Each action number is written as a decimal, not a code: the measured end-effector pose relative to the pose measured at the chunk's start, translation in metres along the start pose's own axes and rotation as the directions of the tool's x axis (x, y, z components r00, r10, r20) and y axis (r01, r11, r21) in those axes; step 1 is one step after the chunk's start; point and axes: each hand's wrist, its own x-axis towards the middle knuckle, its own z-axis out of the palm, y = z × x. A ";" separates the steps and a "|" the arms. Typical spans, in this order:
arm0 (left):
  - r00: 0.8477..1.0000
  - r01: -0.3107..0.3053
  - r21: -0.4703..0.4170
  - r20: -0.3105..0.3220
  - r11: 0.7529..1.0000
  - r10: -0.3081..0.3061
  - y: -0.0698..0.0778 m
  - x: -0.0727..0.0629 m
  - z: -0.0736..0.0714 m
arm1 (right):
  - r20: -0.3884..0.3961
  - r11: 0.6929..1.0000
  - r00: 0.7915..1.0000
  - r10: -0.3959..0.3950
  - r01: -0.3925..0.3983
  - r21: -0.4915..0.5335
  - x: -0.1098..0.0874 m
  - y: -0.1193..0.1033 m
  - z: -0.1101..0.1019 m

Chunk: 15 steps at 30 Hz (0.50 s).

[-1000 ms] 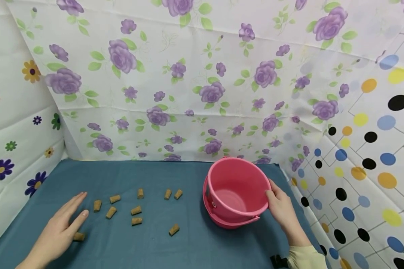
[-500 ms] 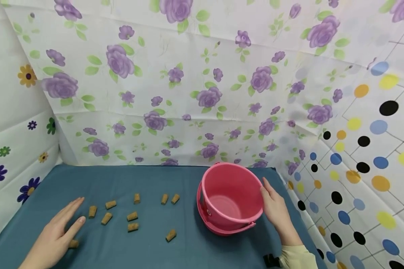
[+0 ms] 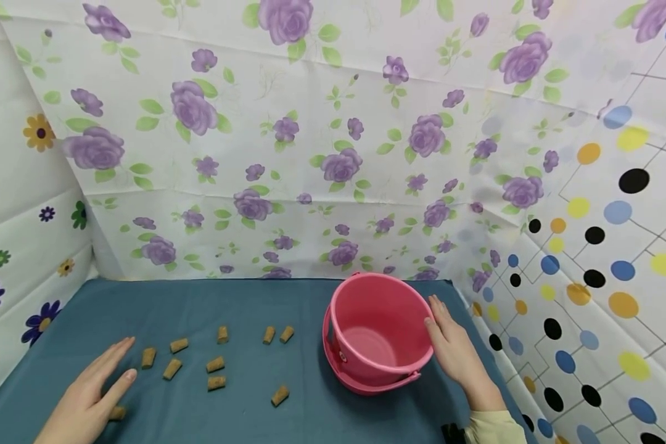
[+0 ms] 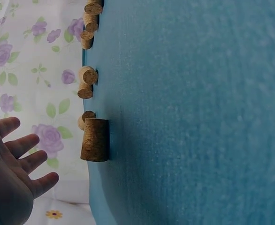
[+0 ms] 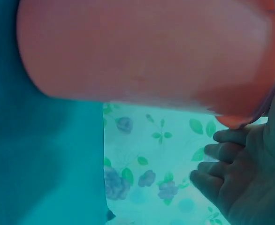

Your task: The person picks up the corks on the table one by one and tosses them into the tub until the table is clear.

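A pink bucket (image 3: 373,345) with its handle lowered round its side stands upright on the right part of the blue cloth. My right hand (image 3: 456,351) is at the bucket's right rim with its fingers extended; whether it touches the rim is hard to tell. In the right wrist view its fingers (image 5: 222,152) lie below the rim, loosely bent. At the left, my left hand (image 3: 86,394) hovers with fingers extended and holds nothing. A cork (image 3: 117,413) lies partly hidden behind its thumb. Several more corks, such as this cork (image 3: 216,383), lie scattered between the hand and the bucket.
Blue cloth (image 3: 244,425) covers the table. A white curtain with purple flowers (image 3: 288,185) hangs behind its far edge. Patterned sheets, one with daisies (image 3: 11,246) on the left and one with coloured dots (image 3: 605,296) on the right, close the sides.
My right hand has loosened from the bucket's rim, its fingers now straighter. The whole head view has shifted slightly. Bucket and corks keep their places on the cloth; the left hand stays extended.
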 end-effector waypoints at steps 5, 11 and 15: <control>0.999 -0.027 0.014 -0.019 1.000 0.028 -0.001 0.001 0.002 | 0.009 1.000 1.000 -0.015 0.015 -0.028 0.000 0.003 0.000; 1.000 -0.015 0.042 -0.003 0.999 0.015 0.002 0.003 0.006 | 0.016 0.999 1.000 0.007 -0.006 -0.054 0.001 0.001 -0.003; 1.000 -0.013 0.048 0.007 0.999 0.012 0.001 0.003 0.008 | 0.022 0.997 1.000 0.011 -0.009 -0.076 0.000 -0.001 -0.004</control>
